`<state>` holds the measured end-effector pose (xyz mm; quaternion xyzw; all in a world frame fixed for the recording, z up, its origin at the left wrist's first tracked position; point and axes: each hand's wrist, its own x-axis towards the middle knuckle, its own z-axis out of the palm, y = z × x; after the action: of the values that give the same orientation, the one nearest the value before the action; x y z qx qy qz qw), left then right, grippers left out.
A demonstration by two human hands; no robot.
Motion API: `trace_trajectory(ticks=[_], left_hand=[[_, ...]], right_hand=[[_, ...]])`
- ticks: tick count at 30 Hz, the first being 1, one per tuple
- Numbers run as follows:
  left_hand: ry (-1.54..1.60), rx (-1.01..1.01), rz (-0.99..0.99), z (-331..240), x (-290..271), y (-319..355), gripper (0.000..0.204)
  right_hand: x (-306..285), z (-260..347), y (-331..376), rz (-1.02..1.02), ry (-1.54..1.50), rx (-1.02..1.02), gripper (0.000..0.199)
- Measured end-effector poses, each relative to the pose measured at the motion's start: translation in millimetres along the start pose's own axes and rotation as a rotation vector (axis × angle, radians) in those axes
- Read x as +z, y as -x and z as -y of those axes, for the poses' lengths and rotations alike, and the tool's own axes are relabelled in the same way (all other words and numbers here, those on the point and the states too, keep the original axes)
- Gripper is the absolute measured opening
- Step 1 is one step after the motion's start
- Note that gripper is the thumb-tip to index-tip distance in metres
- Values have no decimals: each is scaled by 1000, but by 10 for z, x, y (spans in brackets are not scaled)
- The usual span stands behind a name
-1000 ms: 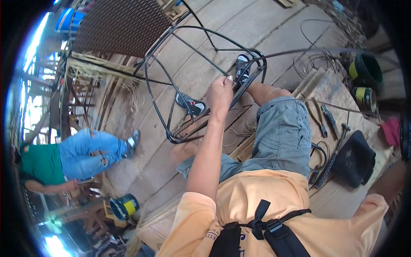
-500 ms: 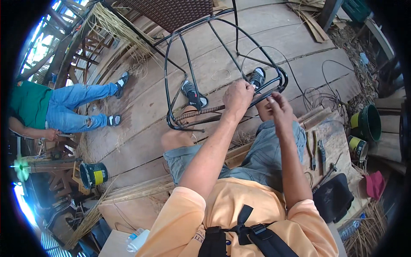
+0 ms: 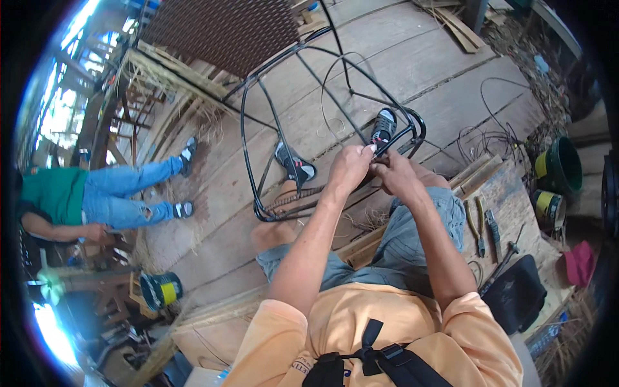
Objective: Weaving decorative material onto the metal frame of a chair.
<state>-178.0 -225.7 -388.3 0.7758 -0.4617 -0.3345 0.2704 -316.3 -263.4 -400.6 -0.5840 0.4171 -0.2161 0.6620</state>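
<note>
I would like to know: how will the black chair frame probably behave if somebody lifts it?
The chair frame would likely stay stiff, as its bars look like rigid metal. It may feel light for its size, since wide gaps show between the slim bars. The broad woven back might make that end heavier.

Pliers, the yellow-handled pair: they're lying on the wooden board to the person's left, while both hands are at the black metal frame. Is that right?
Not quite: the head view shows the yellow-handled pliers on the wooden board to the person's right. The left hand and right hand are indeed at the black metal frame.
</note>
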Motion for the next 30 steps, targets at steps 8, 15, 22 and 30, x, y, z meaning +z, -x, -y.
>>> trace_trajectory(ticks=[8,15,22,30], left_hand=[[-125,72,-6,-144,93,76,45],[-126,222,-93,-33,116,91,40],[-265,490,-356,-23,200,216,21],[-270,503,-297,-183,278,150,19]], right_hand=[[-687,-32,200,287,-202,68,28],[-331,253,160,218,-587,-437,27],[-452,546,-38,69,-617,-289,30],[-801,891,256,23,-369,-337,28]])
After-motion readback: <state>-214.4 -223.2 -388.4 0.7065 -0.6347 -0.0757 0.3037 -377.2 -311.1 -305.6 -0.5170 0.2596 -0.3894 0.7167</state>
